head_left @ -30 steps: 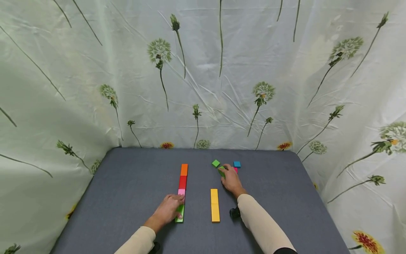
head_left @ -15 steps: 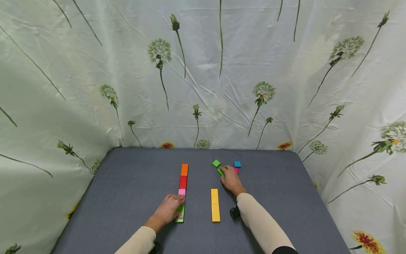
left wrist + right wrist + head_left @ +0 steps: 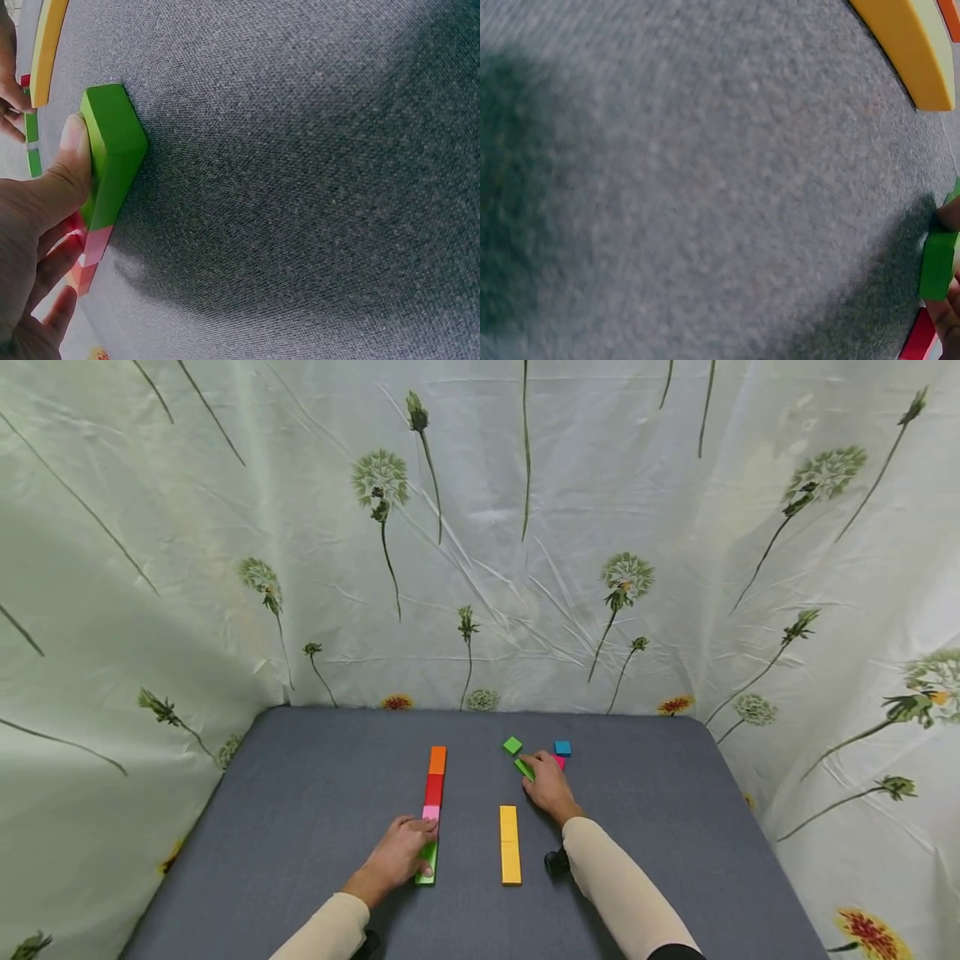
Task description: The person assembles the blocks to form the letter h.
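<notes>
Left of the two yellow blocks (image 3: 510, 825) run one orange (image 3: 438, 760), one red (image 3: 433, 790), one pink (image 3: 431, 812) and one green block (image 3: 114, 124), which the left hand (image 3: 397, 853) touches, thumb and fingers apart. Beyond and right of the yellow ones, the right hand (image 3: 547, 785) pinches a second green (image 3: 525, 769) near a third green (image 3: 512, 745), one blue (image 3: 562, 748) and one crimson (image 3: 559, 762).

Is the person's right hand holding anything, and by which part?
It seems so: the right hand pinches a green block by its edges; the exact spots are partly hidden.

Coloured blocks (image 3: 511, 845) on a grey table (image 3: 330, 785)
</notes>
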{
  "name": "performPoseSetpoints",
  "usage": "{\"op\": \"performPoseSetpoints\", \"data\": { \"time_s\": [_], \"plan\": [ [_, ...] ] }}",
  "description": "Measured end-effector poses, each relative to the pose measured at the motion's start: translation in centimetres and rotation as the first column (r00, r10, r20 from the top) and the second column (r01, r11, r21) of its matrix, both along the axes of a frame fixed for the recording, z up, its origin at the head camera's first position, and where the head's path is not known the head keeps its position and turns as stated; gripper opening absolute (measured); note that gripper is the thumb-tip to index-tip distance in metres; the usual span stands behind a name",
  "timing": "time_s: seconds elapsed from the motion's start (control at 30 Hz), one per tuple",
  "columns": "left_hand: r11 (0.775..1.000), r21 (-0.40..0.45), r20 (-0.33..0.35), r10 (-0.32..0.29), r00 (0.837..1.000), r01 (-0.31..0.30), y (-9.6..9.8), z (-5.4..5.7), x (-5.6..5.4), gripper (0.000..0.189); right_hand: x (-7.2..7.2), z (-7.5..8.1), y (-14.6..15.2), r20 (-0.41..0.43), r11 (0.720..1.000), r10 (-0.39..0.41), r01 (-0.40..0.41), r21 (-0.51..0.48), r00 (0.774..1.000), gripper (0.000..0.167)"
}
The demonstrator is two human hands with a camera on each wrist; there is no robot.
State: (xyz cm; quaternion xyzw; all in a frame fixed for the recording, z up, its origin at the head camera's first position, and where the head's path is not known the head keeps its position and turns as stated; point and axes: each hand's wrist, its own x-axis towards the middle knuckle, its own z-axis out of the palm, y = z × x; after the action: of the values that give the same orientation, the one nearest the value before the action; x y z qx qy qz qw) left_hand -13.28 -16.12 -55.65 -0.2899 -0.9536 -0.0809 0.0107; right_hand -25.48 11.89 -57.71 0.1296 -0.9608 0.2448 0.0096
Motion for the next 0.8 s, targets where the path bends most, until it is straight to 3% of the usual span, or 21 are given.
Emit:
{"op": "performPoseSetpoints", "data": {
  "time_s": [0.37, 0.6, 0.8],
  "plan": [
    [0.999, -0.023, 0.048, 0.036, 0.998, -0.035, 0.2, 0.1, 0.1, 0.061, -0.1, 0.7, 0.5, 0.025, 0.997, 0.053, -0.052, -0.058, 0.998, 0.039],
    [0.999, -0.042, -0.005, 0.012, 1.000, -0.012, 0.2, 0.0, 0.1, 0.061, 0.4, 1.2, -0.3, 0.069, 0.986, 0.092, -0.081, -0.147, 0.993, 0.040],
    [0.998, -0.057, -0.016, 0.009, 1.000, -0.010, 0.2, 0.2, 0.1, 0.065, 0.9, 1.8, -1.2, 0.064, 0.977, 0.181, -0.172, -0.125, 0.981, 0.039]
  ]
}}
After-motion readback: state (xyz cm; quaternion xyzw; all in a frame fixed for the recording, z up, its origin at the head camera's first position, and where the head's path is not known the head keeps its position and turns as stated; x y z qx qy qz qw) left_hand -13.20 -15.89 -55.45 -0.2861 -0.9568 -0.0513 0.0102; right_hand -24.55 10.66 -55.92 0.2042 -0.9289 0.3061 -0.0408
